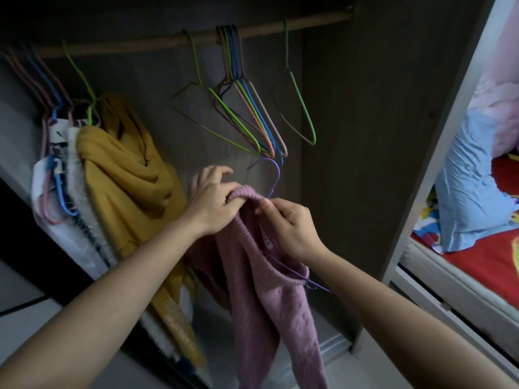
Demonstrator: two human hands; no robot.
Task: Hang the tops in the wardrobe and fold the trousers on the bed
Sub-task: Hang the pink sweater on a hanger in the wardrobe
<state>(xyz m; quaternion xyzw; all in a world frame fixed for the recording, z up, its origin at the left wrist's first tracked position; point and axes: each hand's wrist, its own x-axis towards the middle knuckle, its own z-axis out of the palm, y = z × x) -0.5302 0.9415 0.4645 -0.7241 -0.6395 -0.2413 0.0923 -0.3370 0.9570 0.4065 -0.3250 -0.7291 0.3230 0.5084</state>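
Pink sweater (261, 299) hangs below your grips: left grip (213, 204) bunches the collar, right grip (292, 223) pinches its rim, and the purple hanger (276, 175) hook pokes up between them. One hanger arm juts out below the right grip. Lifted like this to the rod (196, 37) above, the knit may slide off lopsided.

Layout around the gripped sweater (269, 304).
Above the grip, hangers (252, 116) are hung on the rail (168, 42); garments (123, 175) are hung to its left; the bed (483, 256) is set to its right.

Limp pink sweater (261, 299) hangs on purple hanger (278, 175).
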